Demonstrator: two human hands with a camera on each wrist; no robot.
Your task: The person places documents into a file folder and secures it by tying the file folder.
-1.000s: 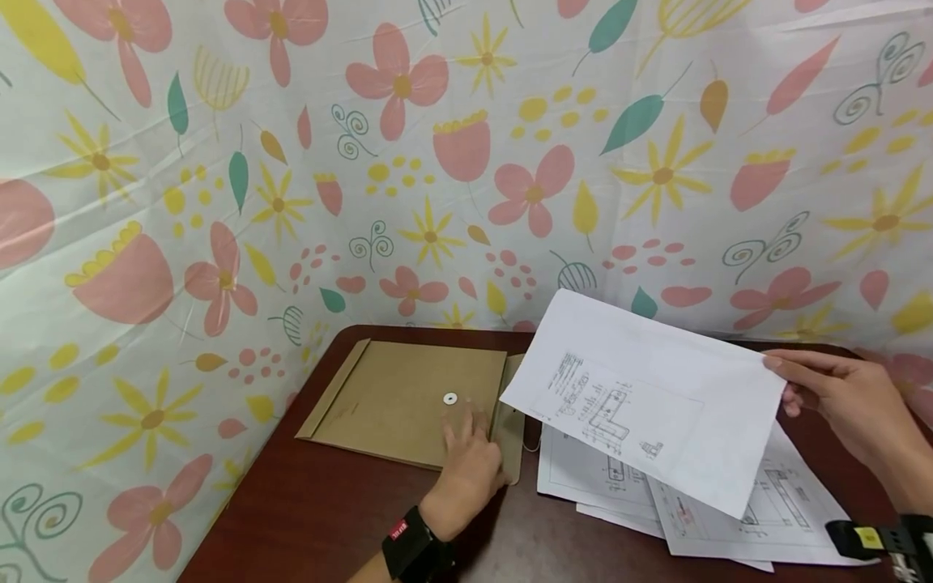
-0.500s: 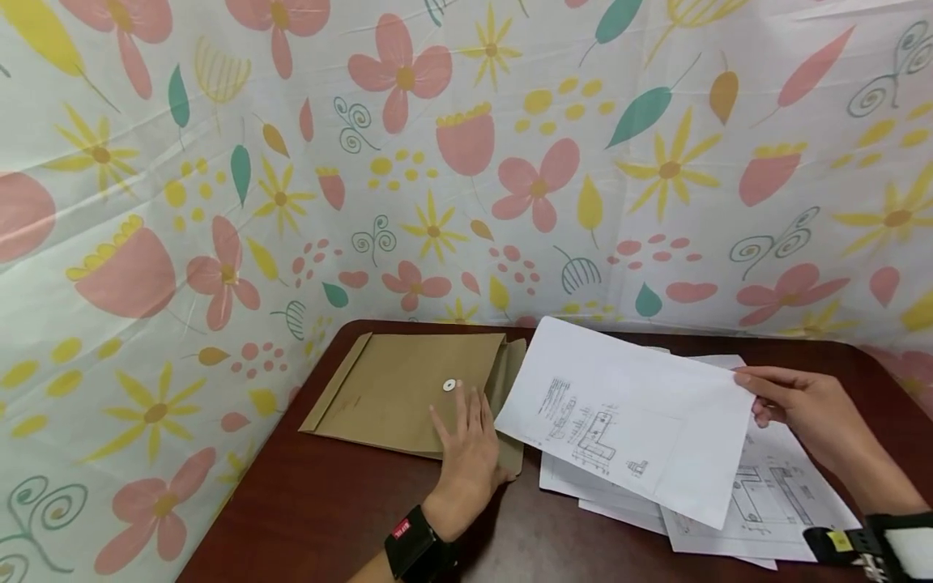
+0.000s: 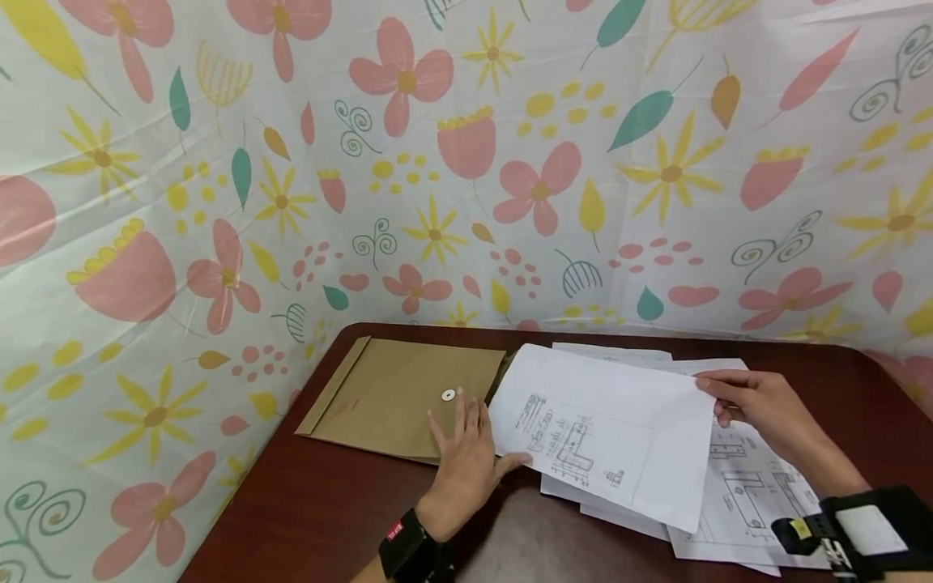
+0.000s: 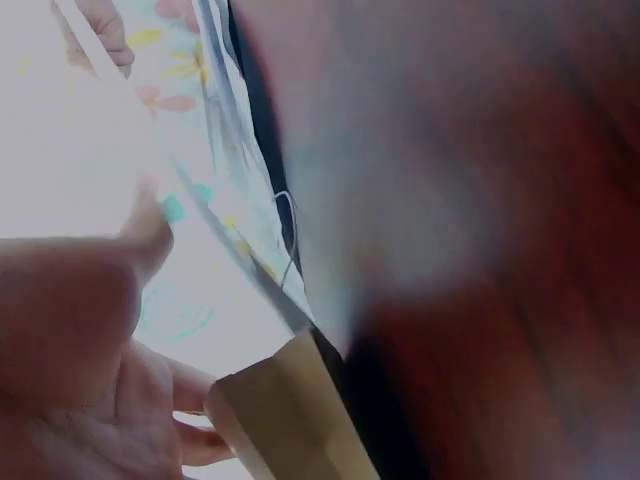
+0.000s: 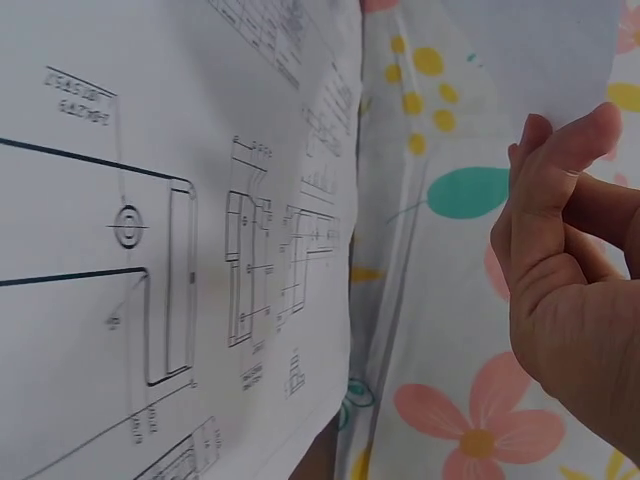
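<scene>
A brown paper document envelope [image 3: 401,380] with a white round button lies on the table, its opening side facing right. My left hand [image 3: 466,465] rests on its right part, fingers straight, the thumb out at the lower left corner of a drawing sheet. That white sheet [image 3: 619,429] carries a printed technical drawing. My right hand [image 3: 758,413] pinches its right edge between thumb and fingers. The sheet's left edge reaches the envelope's opening, covering the flap. In the left wrist view the envelope's edge [image 4: 290,410] shows beside my left fingers [image 4: 200,440].
Several more drawing sheets [image 3: 751,494] lie loosely fanned on the dark red table [image 3: 291,510], partly beneath the held one. A thin string [image 4: 292,225] shows in the left wrist view. Behind the table hangs a floral cloth [image 3: 466,243].
My right hand has brought the sheet left and down to the envelope's opening. My left fingers have spread, and the thumb has moved out to the sheet's corner.
</scene>
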